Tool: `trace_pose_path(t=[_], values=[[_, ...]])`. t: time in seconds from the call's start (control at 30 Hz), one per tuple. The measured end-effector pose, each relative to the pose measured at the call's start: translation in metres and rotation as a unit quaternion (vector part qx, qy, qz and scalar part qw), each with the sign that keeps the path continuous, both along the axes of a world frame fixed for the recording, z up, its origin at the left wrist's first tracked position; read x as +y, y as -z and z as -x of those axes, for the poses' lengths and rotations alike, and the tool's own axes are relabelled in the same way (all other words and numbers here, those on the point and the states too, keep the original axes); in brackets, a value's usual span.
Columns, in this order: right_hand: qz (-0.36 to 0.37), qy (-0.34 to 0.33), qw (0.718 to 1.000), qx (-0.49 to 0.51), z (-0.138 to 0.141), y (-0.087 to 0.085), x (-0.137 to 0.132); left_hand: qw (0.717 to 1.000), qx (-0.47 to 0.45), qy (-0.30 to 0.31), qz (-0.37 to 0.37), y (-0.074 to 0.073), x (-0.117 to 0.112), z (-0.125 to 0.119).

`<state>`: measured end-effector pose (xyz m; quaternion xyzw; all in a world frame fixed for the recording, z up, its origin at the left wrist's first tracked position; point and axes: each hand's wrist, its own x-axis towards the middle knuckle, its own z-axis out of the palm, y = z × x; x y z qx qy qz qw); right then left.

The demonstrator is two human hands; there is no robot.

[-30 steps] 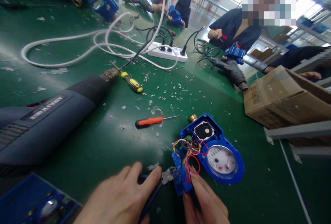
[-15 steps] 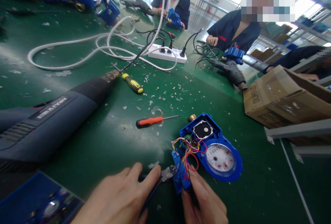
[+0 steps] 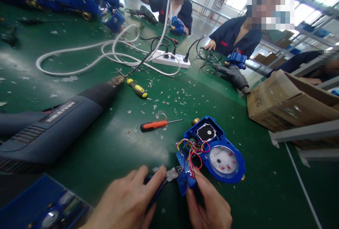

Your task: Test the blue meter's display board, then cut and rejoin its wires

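Note:
My left hand grips a pair of pliers with dark handles; their jaws touch a blue-wrapped piece. The fingers of my right hand are closed on the lower end of this piece, which looks like a wrapped battery pack. Red, yellow and white wires run from it into the open housing of a blue water meter. The meter lies on the green table just beyond my right hand, its round dial facing up. Whether a wire sits between the jaws I cannot make out.
An orange screwdriver and a yellow one lie ahead. A heat gun occupies the left, a blue tray the lower left. Beyond are a power strip, white cable, a cardboard box and co-workers.
The view has shifted slightly. My hands keep their grips, and the blue piece has turned a little. At the back, one co-worker has raised an arm out to the side.

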<state>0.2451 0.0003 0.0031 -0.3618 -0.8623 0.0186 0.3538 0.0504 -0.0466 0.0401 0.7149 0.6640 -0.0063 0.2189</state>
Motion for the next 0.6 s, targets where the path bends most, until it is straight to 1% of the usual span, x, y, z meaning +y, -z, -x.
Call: trace_pose_path(t=[0.07,0.13,0.23,0.3,0.37,0.43,0.5,0.6], values=[[0.012,0.017,1.000,0.004,0.000,0.000,0.000,0.999,-0.043,0.003,-0.019,0.009,-0.001,0.002],[0.009,0.020,1.000,0.010,-0.001,0.000,0.000,0.994,-0.106,0.003,-0.033,0.012,0.001,0.005],[0.002,0.020,1.000,0.016,-0.002,0.000,0.000,0.978,-0.204,-0.018,-0.043,0.008,0.008,0.009],[0.009,0.030,0.999,0.021,-0.001,0.001,0.000,0.970,-0.238,-0.028,-0.041,0.004,0.013,0.011],[0.020,0.039,0.999,0.025,-0.001,0.001,-0.001,0.975,-0.219,-0.034,-0.037,0.003,0.014,0.013],[0.028,0.047,0.998,0.026,0.001,0.001,-0.002,0.985,-0.163,-0.045,-0.039,0.004,0.011,0.012],[0.028,0.054,0.998,0.029,0.002,0.002,-0.002,0.991,-0.111,-0.059,-0.046,0.005,0.006,0.008],[0.023,0.051,0.998,0.040,0.003,0.002,-0.003,0.995,-0.069,-0.067,-0.042,0.001,0.000,0.001]])
